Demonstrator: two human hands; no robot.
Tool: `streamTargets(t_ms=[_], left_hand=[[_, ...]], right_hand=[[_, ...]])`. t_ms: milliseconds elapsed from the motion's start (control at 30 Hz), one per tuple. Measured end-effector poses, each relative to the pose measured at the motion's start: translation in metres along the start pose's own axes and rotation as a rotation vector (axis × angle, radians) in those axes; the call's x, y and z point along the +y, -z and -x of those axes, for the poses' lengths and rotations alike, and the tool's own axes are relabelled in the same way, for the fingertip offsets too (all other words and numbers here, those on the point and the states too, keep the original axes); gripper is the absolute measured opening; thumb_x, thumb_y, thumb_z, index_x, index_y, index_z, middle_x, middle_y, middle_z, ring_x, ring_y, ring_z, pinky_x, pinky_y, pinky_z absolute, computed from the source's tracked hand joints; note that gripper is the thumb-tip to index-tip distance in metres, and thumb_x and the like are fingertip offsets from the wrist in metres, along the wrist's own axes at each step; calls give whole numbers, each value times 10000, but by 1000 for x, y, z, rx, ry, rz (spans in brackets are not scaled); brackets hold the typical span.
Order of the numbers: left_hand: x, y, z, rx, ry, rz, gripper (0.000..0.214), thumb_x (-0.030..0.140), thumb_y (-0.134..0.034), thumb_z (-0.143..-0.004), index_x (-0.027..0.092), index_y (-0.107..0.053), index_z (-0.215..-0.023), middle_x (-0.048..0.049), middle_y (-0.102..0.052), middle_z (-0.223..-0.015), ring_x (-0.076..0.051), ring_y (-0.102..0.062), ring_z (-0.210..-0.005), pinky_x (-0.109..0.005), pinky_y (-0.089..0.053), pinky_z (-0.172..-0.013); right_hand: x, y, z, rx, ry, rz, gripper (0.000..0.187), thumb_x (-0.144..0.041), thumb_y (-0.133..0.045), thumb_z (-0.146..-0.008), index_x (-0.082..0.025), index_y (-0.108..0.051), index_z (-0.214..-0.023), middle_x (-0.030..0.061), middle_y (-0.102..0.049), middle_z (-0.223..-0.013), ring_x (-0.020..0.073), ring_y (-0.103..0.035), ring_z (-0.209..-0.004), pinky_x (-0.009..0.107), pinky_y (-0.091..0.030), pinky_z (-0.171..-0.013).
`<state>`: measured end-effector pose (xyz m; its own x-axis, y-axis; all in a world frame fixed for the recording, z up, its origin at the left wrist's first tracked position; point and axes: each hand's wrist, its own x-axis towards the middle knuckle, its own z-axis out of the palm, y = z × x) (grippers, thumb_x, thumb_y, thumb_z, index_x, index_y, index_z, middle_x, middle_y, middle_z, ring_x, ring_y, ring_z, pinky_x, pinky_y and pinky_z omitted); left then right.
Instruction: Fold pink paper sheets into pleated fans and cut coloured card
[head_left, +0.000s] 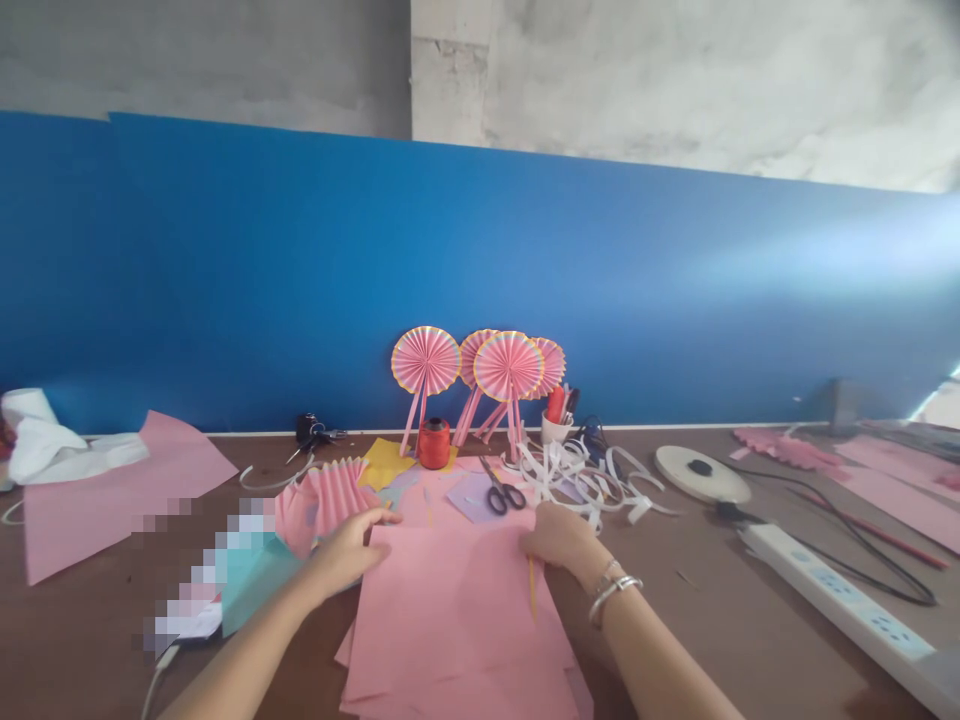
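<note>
A stack of pink paper sheets [457,625] lies on the brown tabletop [82,650], light and floppy, easiest to take by its edges. The left hand [341,553] and right hand [559,535] rest open on its far edge, gripping nothing. Black-handled scissors [504,492] lie just beyond the stack.

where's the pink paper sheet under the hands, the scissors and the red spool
pink paper sheet [450,610], head view, point on its bare middle
black-handled scissors [496,500], head view, point on a finger loop
red twine spool [433,444], head view, point on the wound twine
</note>
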<state>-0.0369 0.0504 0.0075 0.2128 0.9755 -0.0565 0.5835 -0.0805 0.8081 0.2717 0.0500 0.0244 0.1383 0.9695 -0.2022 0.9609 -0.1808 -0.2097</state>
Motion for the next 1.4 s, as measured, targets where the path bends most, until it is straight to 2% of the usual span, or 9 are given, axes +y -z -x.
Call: streamTargets(t_ms=[200, 333, 500, 600, 700, 867, 1067, 1233, 1400], left_hand=[[-8, -2, -2, 9, -41, -10, 463, 199, -521, -591, 212, -663, -1031, -49, -651, -1164, -275, -541, -1154, -392, -380, -992], [-10, -5, -2, -1, -71, -30, 459, 175, -523, -587, 218, -665, -1021, -46, -654, -1155, -269, -549, -1142, -367, -387, -979], [5, -12, 5, -10, -116, -80, 410, 107, -494, -582, 223, -638, -949, -31, -669, -1091, -239, -573, -1095, -328, -389, -955], [13, -17, 9, 48, -116, -167, 286, 100, -498, -603, 233, -584, -841, -9, -680, -970, -225, -609, -999, -304, -414, -890], [13, -24, 10, 95, -151, -252, 204, 114, -513, -633, 238, -546, -791, -1, -665, -884, -219, -618, -920, -291, -418, -838], [3, -39, 7, 157, -238, -289, 148, 139, -506, -661, 224, -518, -782, -19, -627, -804, -212, -597, -762, -291, -418, -720], [1, -43, 7, 89, -229, -286, 126, 165, -462, -710, 220, -513, -811, 1, -592, -737, -181, -547, -636, -281, -401, -651], [1, -45, 8, 89, -271, -284, 117, 179, -425, -747, 215, -518, -808, -3, -598, -750, -173, -541, -628, -278, -398, -649], [-2, -50, 6, 133, -285, -228, 87, 213, -457, -738, 206, -525, -792, -17, -612, -742, -175, -536, -601, -276, -404, -614]], right_hand=[[7, -3, -6, 33, -15, -138, 169, -92, -549, -503, -119, -643, -641, 165, -691, -701, 303, -665, -755, 295, -427, -574], [2, 2, -12, 124, 30, -356, 96, -179, -520, -655, -136, -597, -616, 116, -687, -655, 226, -663, -663, 252, -434, -546], [-38, -3, -23, 246, 132, -618, 346, -227, -257, -876, -124, -586, -911, 98, -709, -861, 116, -671, -696, 171, -465, -560], [-66, -11, -30, 282, 181, -627, 340, -240, -291, -895, -115, -599, -961, 93, -707, -849, 128, -668, -710, 192, -481, -584], [-76, -13, -35, 323, 215, -536, 244, -219, -411, -858, -152, -642, -903, 67, -705, -845, 162, -656, -786, 234, -483, -666], [-43, 3, -43, 415, 131, -288, 262, -111, -415, -824, -116, -677, -827, 154, -672, -998, 232, -579, -1030, 305, -400, -868], [15, 22, -50, 373, -74, -86, 263, -128, -436, -808, -132, -698, -818, 156, -693, -902, 238, -636, -901, 296, -432, -742], [50, 24, -40, 409, -234, -25, 275, -75, -472, -744, -116, -693, -902, 190, -670, -988, 283, -609, -982, 331, -426, -776], [66, 17, -33, 492, -219, -103, 235, -50, -489, -711, -124, -685, -819, 188, -660, -1013, 324, -537, -1072, 415, -358, -875]])
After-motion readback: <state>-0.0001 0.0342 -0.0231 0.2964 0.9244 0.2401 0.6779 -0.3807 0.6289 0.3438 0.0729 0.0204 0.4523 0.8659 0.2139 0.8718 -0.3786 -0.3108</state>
